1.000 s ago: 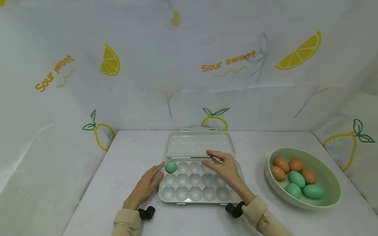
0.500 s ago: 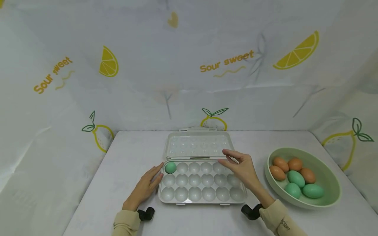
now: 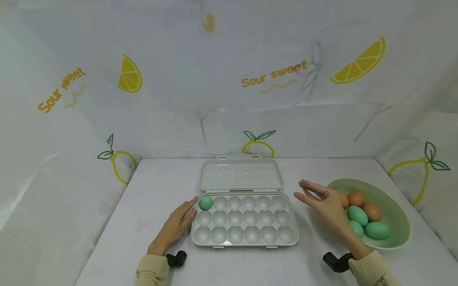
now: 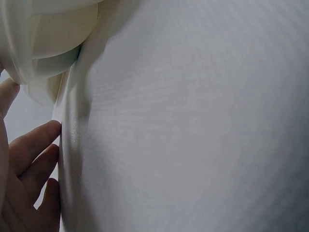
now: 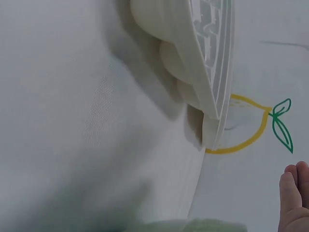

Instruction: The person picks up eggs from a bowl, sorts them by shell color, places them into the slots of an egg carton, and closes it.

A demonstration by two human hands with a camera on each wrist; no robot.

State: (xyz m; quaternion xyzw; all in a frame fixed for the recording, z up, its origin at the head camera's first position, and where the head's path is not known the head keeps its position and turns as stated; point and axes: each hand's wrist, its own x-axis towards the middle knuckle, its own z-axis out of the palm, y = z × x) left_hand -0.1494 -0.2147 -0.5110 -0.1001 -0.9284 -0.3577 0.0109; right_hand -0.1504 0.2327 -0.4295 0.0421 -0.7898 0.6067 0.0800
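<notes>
A white egg tray [image 3: 245, 245] with rows of round cups lies on the table, its clear lid [image 3: 241, 174] folded back behind it. One green egg [image 3: 205, 203] sits in the far left cup. My left hand [image 3: 176, 224] rests against the tray's left side with straight fingers; the left wrist view shows its fingertips at the tray's edge. Right of the tray, my right hand [image 3: 327, 204] is raised with fingers extended and nothing between them. It overlaps the left rim of a pale green bowl [image 3: 400, 210], which holds brown eggs [image 3: 356, 198] and green eggs [image 3: 378, 230].
A white cloth with printed lemons [image 3: 258, 149] hangs behind the table [image 3: 168, 174] and along its sides. A black wrist mount [image 3: 177, 259] sticks out from the left wrist, and another mount [image 3: 337, 262] from the right.
My right hand has moved right, from over the tray to beside the bowl. My left hand has kept its place at the tray, and the green egg stays in its cup.
</notes>
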